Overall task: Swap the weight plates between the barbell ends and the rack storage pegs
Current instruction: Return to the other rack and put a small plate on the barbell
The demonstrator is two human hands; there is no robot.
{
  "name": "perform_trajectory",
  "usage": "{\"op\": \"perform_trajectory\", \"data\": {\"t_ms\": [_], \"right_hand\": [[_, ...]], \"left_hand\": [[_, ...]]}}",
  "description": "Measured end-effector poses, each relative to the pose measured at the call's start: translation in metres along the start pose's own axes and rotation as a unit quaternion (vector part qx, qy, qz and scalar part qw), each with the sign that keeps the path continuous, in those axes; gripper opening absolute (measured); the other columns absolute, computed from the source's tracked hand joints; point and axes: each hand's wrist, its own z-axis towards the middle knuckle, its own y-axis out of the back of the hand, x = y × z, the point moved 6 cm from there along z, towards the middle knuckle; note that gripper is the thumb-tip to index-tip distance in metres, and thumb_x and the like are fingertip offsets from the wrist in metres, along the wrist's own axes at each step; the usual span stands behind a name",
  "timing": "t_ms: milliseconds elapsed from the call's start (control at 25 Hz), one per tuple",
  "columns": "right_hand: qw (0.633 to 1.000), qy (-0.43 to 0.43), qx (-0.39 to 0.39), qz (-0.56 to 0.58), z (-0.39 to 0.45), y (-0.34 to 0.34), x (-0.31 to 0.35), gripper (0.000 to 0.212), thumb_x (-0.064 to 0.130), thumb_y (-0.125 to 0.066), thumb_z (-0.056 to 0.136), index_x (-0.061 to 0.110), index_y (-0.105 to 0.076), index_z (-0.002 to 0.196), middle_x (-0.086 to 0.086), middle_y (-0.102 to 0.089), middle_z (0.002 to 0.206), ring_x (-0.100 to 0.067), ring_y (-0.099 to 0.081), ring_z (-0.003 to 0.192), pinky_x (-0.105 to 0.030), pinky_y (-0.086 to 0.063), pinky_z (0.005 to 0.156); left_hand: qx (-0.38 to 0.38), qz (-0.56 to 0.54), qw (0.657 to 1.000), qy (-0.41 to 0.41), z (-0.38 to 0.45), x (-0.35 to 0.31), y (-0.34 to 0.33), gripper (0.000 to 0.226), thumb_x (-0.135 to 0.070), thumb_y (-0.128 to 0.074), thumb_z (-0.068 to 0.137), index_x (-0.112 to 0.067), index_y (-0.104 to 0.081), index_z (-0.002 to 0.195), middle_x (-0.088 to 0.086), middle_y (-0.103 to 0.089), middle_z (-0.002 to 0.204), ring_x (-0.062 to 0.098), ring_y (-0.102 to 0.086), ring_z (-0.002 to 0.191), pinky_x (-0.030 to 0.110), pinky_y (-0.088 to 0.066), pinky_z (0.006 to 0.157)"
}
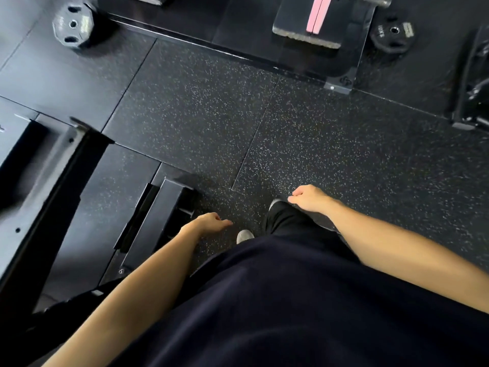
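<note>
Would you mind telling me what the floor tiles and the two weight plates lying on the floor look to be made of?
The floor tiles look like matte black rubber: white flecks throughout and straight seams between squares. The left weight plate looks rubber- or urethane-coated, likely over metal: dull black faceted rim, moulded grip slots, metallic-looking centre hole. The right weight plate looks the same, with pale lettering; the core cannot be confirmed.

Two weight plates, one far left (pixel 72 25) and one far right (pixel 393 31); two pink strips (pixel 319 13); two shoes (pixel 244 235).
</note>
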Motion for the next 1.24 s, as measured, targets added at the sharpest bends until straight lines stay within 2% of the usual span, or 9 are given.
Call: {"op": "perform_trajectory", "data": {"t_ms": [160,280,480,640,880,1000,1080,1160,1240], "right_hand": [[0.999,-0.012,0.03,-0.037,0.065,0.053,0.031,0.044,0.03,-0.054,0.093,-0.002,-0.06,0.122,-0.018,-0.061,0.127,-0.033,-0.056,0.117,-0.038,-0.045,0.1],[0.997,-0.002,0.053,-0.064,0.119,0.104,0.062,0.043,0.032,-0.054,0.094,0.001,-0.061,0.122,-0.015,-0.061,0.127,-0.031,-0.056,0.117,-0.037,-0.044,0.1],[0.988,0.042,0.08,-0.125,0.206,0.209,0.137,0.041,0.032,-0.054,0.095,0.003,-0.062,0.123,-0.014,-0.061,0.128,-0.03,-0.056,0.117,-0.036,-0.045,0.099],[0.984,0.057,0.095,-0.138,0.27,0.261,0.203,0.045,0.038,-0.059,0.091,0.013,-0.058,0.128,-0.008,-0.056,0.136,-0.028,-0.051,0.124,-0.038,-0.04,0.106],[0.959,0.086,0.136,-0.232,0.369,0.3,0.324,0.048,0.042,-0.057,0.091,0.019,-0.054,0.132,-0.005,-0.052,0.139,-0.027,-0.047,0.128,-0.042,-0.036,0.108],[0.949,0.103,0.143,-0.262,0.423,0.321,0.408,0.045,0.041,-0.057,0.091,0.019,-0.056,0.13,-0.004,-0.054,0.136,-0.025,-0.048,0.126,-0.041,-0.038,0.107],[0.947,0.116,0.137,-0.267,0.452,0.342,0.473,0.042,0.04,-0.058,0.09,0.018,-0.059,0.126,-0.003,-0.057,0.13,-0.024,-0.051,0.121,-0.038,-0.04,0.103],[0.948,0.134,0.119,-0.264,0.478,0.363,0.538,0.039,0.04,-0.059,0.089,0.017,-0.063,0.12,-0.003,-0.062,0.123,-0.023,-0.055,0.114,-0.035,-0.042,0.097],[0.949,0.157,0.097,-0.257,0.503,0.38,0.595,0.039,0.04,-0.061,0.087,0.018,-0.064,0.118,-0.004,-0.063,0.123,-0.023,-0.056,0.114,-0.033,-0.043,0.098]], "left_hand": [[0.014,-0.001,1.0,0.015,0.047,-0.024,0.064,0.058,-0.057,-0.056,0.09,-0.01,-0.058,0.123,0.009,-0.061,0.125,0.026,-0.058,0.113,0.033,-0.045,0.092],[-0.005,-0.028,0.999,0.031,0.079,-0.055,0.124,0.058,-0.055,-0.055,0.091,-0.009,-0.057,0.125,0.01,-0.061,0.128,0.027,-0.058,0.116,0.033,-0.046,0.095],[-0.062,-0.188,0.978,0.072,0.103,-0.101,0.23,0.062,-0.067,-0.056,0.081,-0.019,-0.059,0.121,0.002,-0.062,0.122,0.022,-0.058,0.11,0.033,-0.046,0.096],[-0.136,-0.292,0.944,0.077,0.124,-0.112,0.291,0.041,-0.056,-0.06,0.086,-0.024,-0.057,0.111,0.0,-0.063,0.121,0.018,-0.058,0.111,0.028,-0.042,0.097],[-0.072,-0.34,0.93,0.12,0.172,-0.106,0.362,0.057,-0.056,-0.047,0.094,-0.014,-0.055,0.131,0.006,-0.056,0.136,0.023,-0.052,0.125,0.031,-0.038,0.102],[-0.052,-0.351,0.929,0.109,0.209,-0.092,0.429,0.058,-0.053,-0.039,0.098,-0.012,-0.051,0.138,0.006,-0.049,0.143,0.025,-0.046,0.131,0.03,-0.035,0.103],[-0.059,-0.358,0.924,0.12,0.224,-0.077,0.489,0.048,-0.051,-0.042,0.097,-0.012,-0.057,0.12,0.002,-0.056,0.125,0.024,-0.053,0.117,0.029,-0.039,0.091],[-0.101,-0.368,0.917,0.119,0.234,-0.061,0.555,0.035,-0.048,-0.047,0.096,-0.014,-0.055,0.095,0.007,-0.06,0.101,0.022,-0.056,0.09,0.028,-0.039,0.074],[-0.132,-0.39,0.903,0.124,0.243,-0.044,0.612,0.036,-0.05,-0.049,0.095,-0.014,-0.053,0.09,0.009,-0.061,0.092,0.022,-0.056,0.079,0.029,-0.039,0.068]]}}
